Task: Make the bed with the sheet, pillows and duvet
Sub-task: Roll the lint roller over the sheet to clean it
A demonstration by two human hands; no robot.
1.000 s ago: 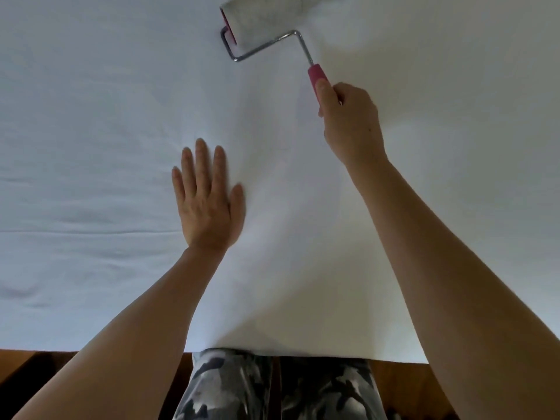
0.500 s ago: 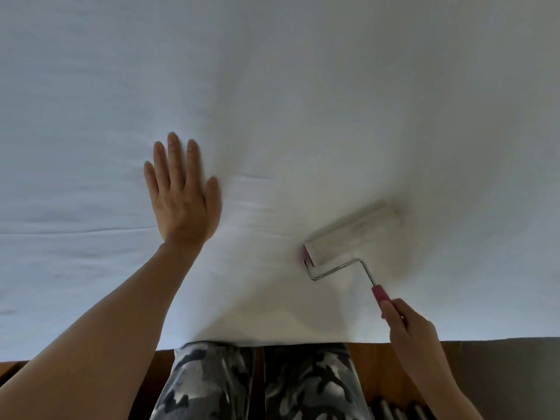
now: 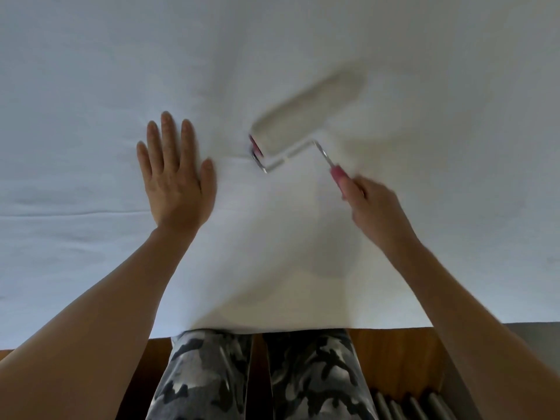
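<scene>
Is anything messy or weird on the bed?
Only small things. The white sheet has a long crease running sideways, left of the left hand lying flat on it. The right hand grips a lint roller, which looks blurred. Nothing is spilled or torn.
</scene>
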